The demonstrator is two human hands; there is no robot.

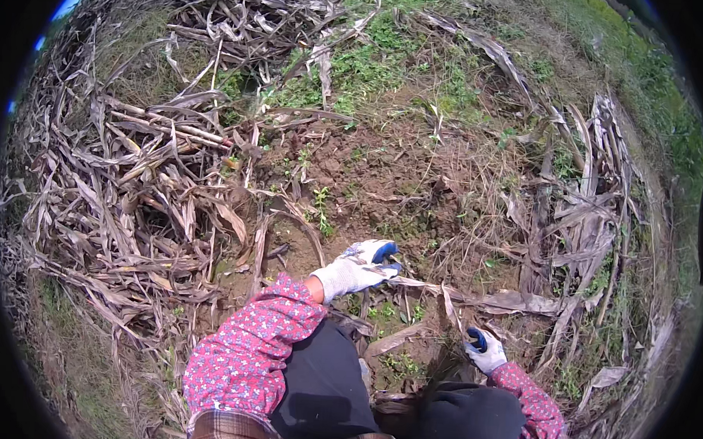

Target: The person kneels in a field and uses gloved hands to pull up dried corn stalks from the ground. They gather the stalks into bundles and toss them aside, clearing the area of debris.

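Note:
My left hand [364,266], in a white knit glove with blue coating, reaches across the middle with its fingers bent around the end of a dry corn stalk [424,285]. That stalk runs to the right, with withered leaves [514,302] along it. Lower right, my right hand [485,349] wears a matching glove. Its fingers are curled near a hanging dry leaf strip [451,307]; whether they grip it cannot be told. Under both hands lies brown soil with small green weeds.
Dry corn stalks and leaves [155,195] are heaped on the left, with more [589,222] on the right. Bare reddish soil [353,167] and green weeds [374,63] lie ahead. My knees [328,387] are bent close below the hands.

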